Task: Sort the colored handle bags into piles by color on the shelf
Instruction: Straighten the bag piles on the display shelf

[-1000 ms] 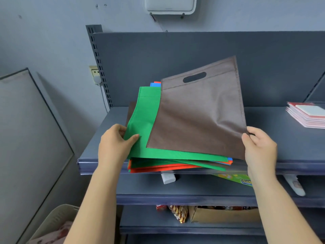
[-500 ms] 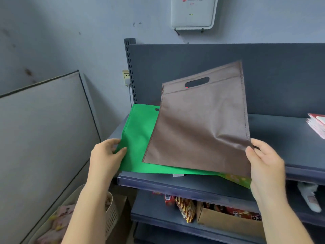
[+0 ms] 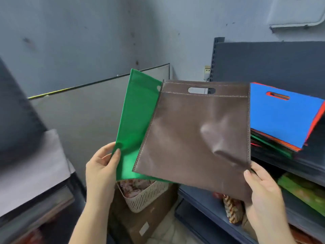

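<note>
- A dark grey shelf fills the right side of the view, its upper board carrying a stack of mixed-colour bags with a blue bag on top and red and green edges showing beneath.
- A brown bag hangs in the air in front of the person, left of the shelf stack, its cut-out handle at the top and its face creased near the lower right.
- A green bag stands partly behind the brown one, showing along its left side and lower edge, off the shelf and above the floor items.
- A cardboard box sits on the floor below the bags, with a pale slatted basket resting on it.
- The right hand pinches the brown bag's lower right corner, thumb on the front, fingers behind.
- The left hand grips the green bag's lower left edge, thumb pressed on the front face, fingers curled behind.
- A wall socket shows on the wall just left of the shelf upright.
</note>
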The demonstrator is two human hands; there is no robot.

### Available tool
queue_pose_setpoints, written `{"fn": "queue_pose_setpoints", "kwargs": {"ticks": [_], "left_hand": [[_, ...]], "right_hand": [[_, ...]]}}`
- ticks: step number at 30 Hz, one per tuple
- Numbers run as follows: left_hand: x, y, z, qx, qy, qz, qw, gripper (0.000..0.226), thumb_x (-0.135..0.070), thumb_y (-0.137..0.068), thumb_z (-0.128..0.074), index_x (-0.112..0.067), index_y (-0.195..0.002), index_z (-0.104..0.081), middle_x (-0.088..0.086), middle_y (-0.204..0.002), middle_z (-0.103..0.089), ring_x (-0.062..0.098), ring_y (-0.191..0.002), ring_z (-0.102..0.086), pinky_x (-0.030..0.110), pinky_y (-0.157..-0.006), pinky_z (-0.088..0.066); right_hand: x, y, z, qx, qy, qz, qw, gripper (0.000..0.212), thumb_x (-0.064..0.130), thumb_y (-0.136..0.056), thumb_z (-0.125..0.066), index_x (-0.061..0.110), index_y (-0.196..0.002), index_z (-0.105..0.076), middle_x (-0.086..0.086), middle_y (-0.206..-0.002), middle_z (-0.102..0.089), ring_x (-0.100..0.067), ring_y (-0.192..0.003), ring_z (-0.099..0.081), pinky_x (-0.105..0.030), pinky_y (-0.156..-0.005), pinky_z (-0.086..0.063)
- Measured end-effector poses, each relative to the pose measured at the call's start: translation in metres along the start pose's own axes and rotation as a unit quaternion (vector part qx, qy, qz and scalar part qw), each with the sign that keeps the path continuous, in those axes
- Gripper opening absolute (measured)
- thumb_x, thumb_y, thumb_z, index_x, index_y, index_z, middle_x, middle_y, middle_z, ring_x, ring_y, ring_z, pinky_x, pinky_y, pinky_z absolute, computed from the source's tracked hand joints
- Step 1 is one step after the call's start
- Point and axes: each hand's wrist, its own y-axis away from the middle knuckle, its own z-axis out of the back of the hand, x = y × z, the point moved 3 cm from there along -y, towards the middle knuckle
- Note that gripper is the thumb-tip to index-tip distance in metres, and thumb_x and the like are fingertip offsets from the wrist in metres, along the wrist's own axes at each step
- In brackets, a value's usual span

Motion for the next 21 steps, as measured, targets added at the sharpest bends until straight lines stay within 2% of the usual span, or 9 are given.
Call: {"fn": "queue_pose_setpoints", "kwargs": {"ticks": [8, 13, 17, 21], "left_hand": [[-0.036, 0.04, 0.133, -0.173, 0.049, -0.044, 0.983, 0.023, -0.006, -0.091, -0.056, -0.022, -0.091, -0.071, 0.003, -0.085, -0.075, 0.012, -0.07, -0.07, 0.02, -0.063, -0.056], [-0.065, 0.064, 0.21, -0.249, 0.039, -0.066, 0.965, 0.018, -0.009, -0.091, -0.056, -0.021, -0.094, -0.069, 0.004, -0.088, -0.075, 0.015, -0.075, -0.071, 0.026, -0.066, -0.059], [-0.085, 0.082, 0.28, -0.314, 0.032, -0.082, 0.945, 0.02, -0.006, -0.091, -0.056, -0.021, -0.1, -0.064, -0.003, -0.084, -0.075, 0.009, -0.076, -0.07, 0.019, -0.07, -0.056], [-0.107, 0.102, 0.35, -0.357, 0.013, -0.107, 0.928, 0.021, -0.003, -0.091, -0.055, -0.021, -0.096, -0.064, -0.006, -0.08, -0.074, 0.005, -0.074, -0.069, 0.019, -0.073, -0.055]], "right_hand": [[-0.039, 0.053, -0.09, 0.143, -0.039, -0.081, 0.986, 0.031, -0.005, -0.096, -0.038, 0.014, -0.104, -0.061, 0.009, -0.074, -0.073, -0.003, -0.065, -0.068, -0.018, -0.058, -0.056], [-0.067, 0.094, -0.149, 0.214, -0.023, -0.114, 0.97, 0.033, -0.005, -0.096, -0.039, 0.017, -0.093, -0.063, 0.011, -0.071, -0.073, -0.002, -0.061, -0.068, -0.019, -0.055, -0.056], [-0.085, 0.14, -0.197, 0.269, -0.024, -0.122, 0.955, 0.033, -0.005, -0.096, -0.039, 0.018, -0.092, -0.062, 0.012, -0.069, -0.072, 0.0, -0.061, -0.067, -0.016, -0.055, -0.055], [-0.101, 0.193, -0.241, 0.312, -0.023, -0.134, 0.94, 0.031, -0.003, -0.096, -0.04, 0.018, -0.093, -0.063, 0.011, -0.073, -0.073, -0.001, -0.064, -0.068, -0.019, -0.061, -0.056]]}}
